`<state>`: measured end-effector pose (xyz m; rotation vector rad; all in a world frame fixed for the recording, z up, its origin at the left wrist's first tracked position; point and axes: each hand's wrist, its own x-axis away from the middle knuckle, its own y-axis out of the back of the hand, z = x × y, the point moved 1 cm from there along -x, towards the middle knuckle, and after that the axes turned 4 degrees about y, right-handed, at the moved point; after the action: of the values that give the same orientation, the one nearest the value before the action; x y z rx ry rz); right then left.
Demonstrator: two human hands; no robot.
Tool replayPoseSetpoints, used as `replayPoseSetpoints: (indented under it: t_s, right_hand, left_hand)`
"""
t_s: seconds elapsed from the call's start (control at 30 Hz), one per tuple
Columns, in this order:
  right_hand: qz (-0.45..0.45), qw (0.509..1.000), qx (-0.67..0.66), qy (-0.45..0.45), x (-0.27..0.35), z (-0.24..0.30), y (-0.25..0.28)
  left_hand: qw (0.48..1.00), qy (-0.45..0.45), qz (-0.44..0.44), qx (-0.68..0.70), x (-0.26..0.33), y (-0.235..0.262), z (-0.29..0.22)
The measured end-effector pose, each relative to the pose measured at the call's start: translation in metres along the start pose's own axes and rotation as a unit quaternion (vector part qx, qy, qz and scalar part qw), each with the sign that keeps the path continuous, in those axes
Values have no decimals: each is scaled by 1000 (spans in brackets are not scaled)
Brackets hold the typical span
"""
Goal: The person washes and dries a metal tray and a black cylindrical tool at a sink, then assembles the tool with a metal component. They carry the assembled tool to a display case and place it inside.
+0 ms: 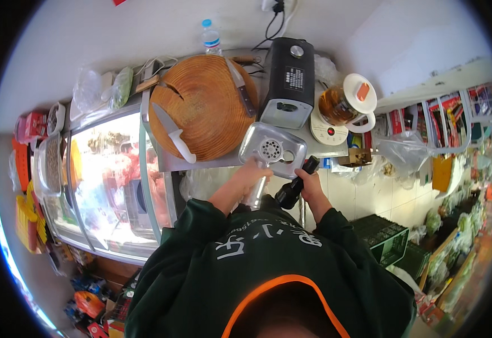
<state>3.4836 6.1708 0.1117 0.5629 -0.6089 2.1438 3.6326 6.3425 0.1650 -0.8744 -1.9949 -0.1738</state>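
Note:
My left hand (248, 174) is closed around the tube of a metal meat grinder head (255, 196), held over the counter's front edge. At its far end shows a round perforated plate (270, 150), against a shallow silver tray (295, 145) with a hole; how they join is unclear. My right hand (312, 183) grips a black cylindrical object (288, 195), wider at its near end, perhaps a pusher or a flashlight. Just beyond the tray stands a black and silver meat grinder body (287, 76), an opening in its near face.
A round wooden chopping board (201, 107) carries a white-handled knife (174, 135) and a dark-handled cleaver-like knife (241, 87). At right, a glass teapot (336, 107) sits on a white base (326, 132). A lit meat display case (105, 169) stands left; a green crate (381, 239) lies lower right.

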Motion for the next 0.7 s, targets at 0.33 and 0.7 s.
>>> replayPoseSetpoints:
  t_s: [0.33, 0.7]
  right_hand:
    - [8, 1000, 7, -18, -28, -5, 24]
    - [11, 999, 27, -46, -50, -1, 21]
  left_hand:
    - [820, -155, -128, -536, -36, -1, -45]
    - [714, -85, -29, -695, -97, -14, -69]
